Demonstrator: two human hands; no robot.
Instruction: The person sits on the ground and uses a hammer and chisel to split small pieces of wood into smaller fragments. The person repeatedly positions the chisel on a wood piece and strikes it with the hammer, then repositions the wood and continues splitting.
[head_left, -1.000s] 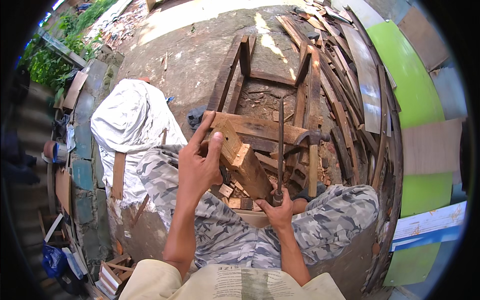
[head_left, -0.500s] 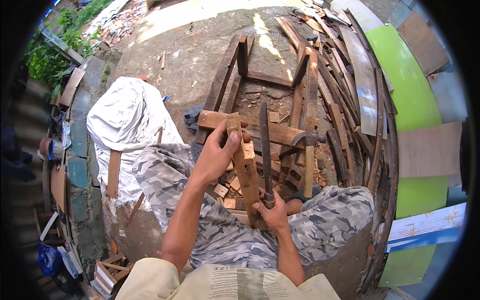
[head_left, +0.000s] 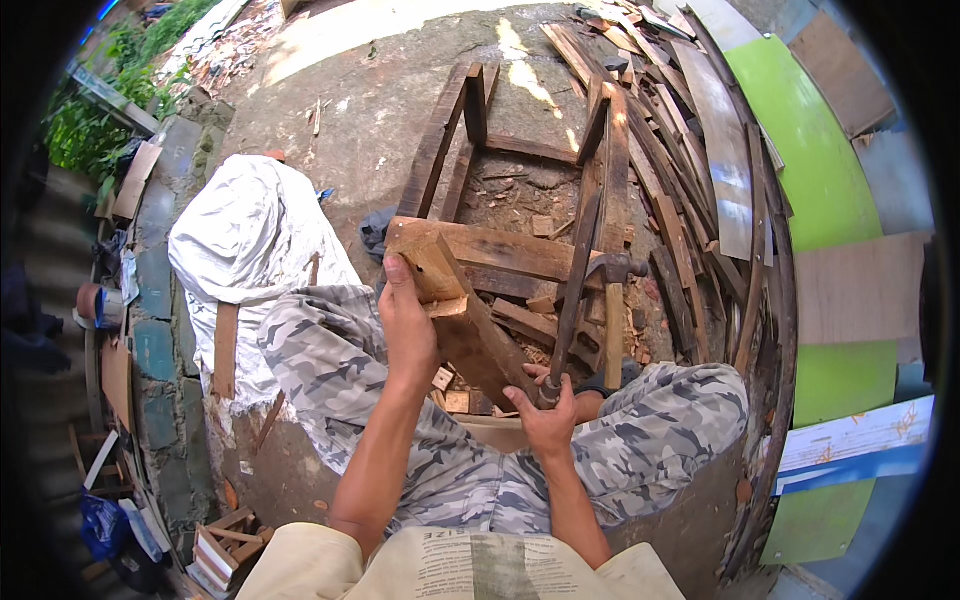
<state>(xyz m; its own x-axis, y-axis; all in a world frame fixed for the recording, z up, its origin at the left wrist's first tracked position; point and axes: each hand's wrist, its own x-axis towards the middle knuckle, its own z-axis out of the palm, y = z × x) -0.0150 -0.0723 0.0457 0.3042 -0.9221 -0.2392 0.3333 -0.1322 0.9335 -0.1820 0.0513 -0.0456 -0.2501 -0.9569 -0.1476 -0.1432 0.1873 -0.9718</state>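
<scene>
My left hand (head_left: 410, 335) grips the upper end of a notched wooden beam (head_left: 475, 345), its thumb pressed on the side by the pale, freshly cut step. The beam slants down toward my lap. My right hand (head_left: 548, 422) is closed around the handle of a machete (head_left: 577, 285), whose dark blade points up and away; its thumb and fingers are close to the beam's lower end. Beyond the beam stands a wooden frame (head_left: 520, 246) of dark legs and rails. A hammer (head_left: 614, 325) hangs by its head at the right of the near rail.
Wood offcuts (head_left: 457, 402) lie under the beam, between my camouflage-clad legs. A white cloth sack (head_left: 245, 225) lies at the left, beside a low block wall (head_left: 157, 350). Long planks (head_left: 690, 250) are piled along the right, next to green panels (head_left: 815, 160).
The beam's upper end has swung left and turned, showing its broad notched face. The machete blade has tilted to the right, away from the beam.
</scene>
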